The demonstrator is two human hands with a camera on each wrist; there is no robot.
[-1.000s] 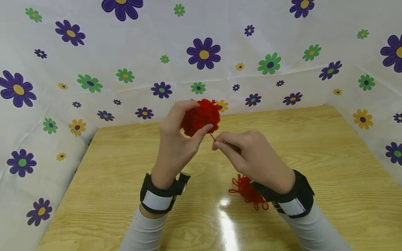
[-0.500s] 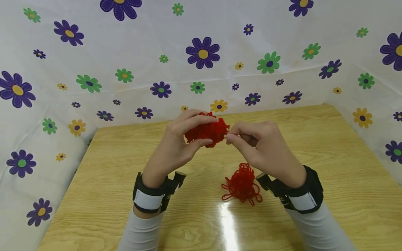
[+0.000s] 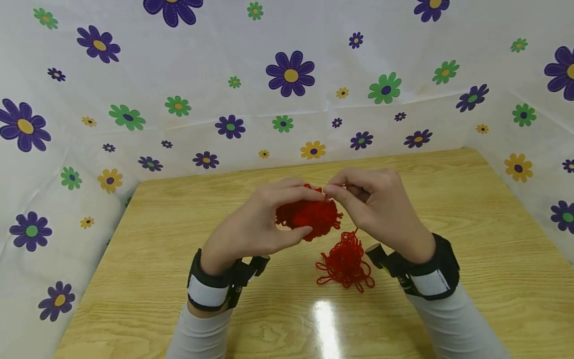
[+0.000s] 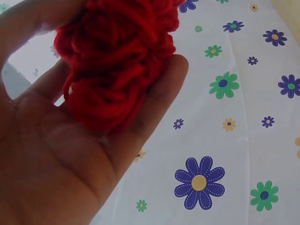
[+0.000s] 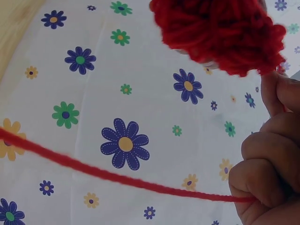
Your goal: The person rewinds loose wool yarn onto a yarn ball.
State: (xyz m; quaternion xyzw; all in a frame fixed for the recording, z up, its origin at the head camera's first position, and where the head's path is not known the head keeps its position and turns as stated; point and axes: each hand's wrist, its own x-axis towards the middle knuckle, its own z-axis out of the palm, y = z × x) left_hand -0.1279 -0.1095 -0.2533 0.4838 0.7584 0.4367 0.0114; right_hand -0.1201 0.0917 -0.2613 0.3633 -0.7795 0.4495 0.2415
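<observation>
My left hand (image 3: 255,217) grips a bundle of red yarn (image 3: 318,219) above the table, fingers over its top and thumb along its lower side. In the left wrist view the wound yarn (image 4: 117,61) sits between thumb and fingers. At the bundle's upper right my right hand (image 3: 374,207) pinches a yarn strand between thumb and index finger. The right wrist view shows the red strand (image 5: 126,180) running into that hand's curled fingers (image 5: 262,154). A loose, looped pile of red yarn (image 3: 345,262) lies on the table below, a strand rising from it toward my right hand.
The wooden table (image 3: 157,259) is bordered at the back and sides by a white flower-print cloth (image 3: 202,65). Black wrist straps with small cameras, such as the left strap (image 3: 208,289), sit on both wrists.
The left hand has lowered and turned the yarn bundle, bringing it nearer the pile. My right hand has swung with its strand from below the bundle, past its right side, to its upper right.
</observation>
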